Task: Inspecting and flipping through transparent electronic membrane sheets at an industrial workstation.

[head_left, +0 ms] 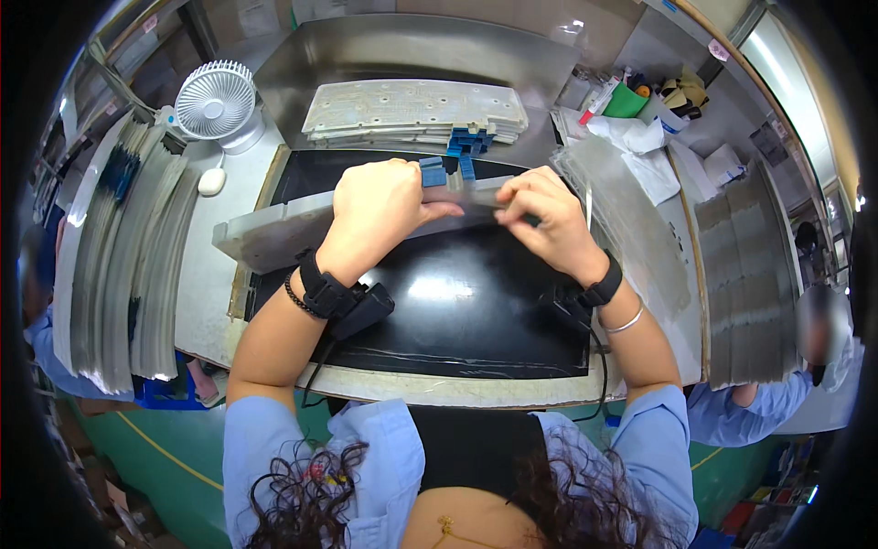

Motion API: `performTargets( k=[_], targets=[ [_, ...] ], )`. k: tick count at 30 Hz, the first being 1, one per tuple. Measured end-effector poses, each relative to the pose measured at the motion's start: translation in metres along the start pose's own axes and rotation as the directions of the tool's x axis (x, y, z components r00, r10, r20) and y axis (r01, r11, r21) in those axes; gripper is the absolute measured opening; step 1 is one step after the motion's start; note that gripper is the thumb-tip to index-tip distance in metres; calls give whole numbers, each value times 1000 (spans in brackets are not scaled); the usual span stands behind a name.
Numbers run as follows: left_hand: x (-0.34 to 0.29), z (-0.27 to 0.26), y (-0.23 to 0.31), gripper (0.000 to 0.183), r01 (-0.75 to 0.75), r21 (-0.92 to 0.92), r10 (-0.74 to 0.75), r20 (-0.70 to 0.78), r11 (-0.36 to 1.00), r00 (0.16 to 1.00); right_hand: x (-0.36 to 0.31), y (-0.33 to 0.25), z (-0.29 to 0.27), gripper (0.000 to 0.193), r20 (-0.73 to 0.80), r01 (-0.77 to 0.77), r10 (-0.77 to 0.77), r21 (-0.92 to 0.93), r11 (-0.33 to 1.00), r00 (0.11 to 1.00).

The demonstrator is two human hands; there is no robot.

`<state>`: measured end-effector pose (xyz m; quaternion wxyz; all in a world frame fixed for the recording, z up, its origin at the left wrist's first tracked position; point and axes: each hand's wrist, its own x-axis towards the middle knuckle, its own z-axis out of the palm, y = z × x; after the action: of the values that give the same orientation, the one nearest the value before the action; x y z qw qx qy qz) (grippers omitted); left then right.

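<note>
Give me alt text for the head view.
A person's left hand holds a long pale panel over a black work surface; the right hand is curled near its right end. Behind are stacked panels and a white fan.

Left hand (377,203) clenched, thumb (443,210) extended, right hand (549,212) curled, forearms (279,343) converging

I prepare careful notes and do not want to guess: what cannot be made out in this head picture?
In the head view:
- Whether the right hand holds anything: motion blur around its fingertips.
- Fingertips of the left hand: its back hides them.
- The far face of the grey panel: its near face hides it.
- Fine marks on the back stack: too small.
</note>
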<state>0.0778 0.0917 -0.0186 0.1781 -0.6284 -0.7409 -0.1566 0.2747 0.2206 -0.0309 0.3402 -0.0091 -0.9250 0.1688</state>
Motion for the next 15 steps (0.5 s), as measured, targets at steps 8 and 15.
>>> performTargets(
  k=[8,15],
  targets=[
    [1,2,-1,58,-29,-65,26,-49,997,998,37,-15,-8,35,-181,-171,211,214,962,961],
    [-5,-3,-1,51,-27,-74,28,22,997,999,55,-25,-5,19,1,-239,291,576,782,957]
  ],
)
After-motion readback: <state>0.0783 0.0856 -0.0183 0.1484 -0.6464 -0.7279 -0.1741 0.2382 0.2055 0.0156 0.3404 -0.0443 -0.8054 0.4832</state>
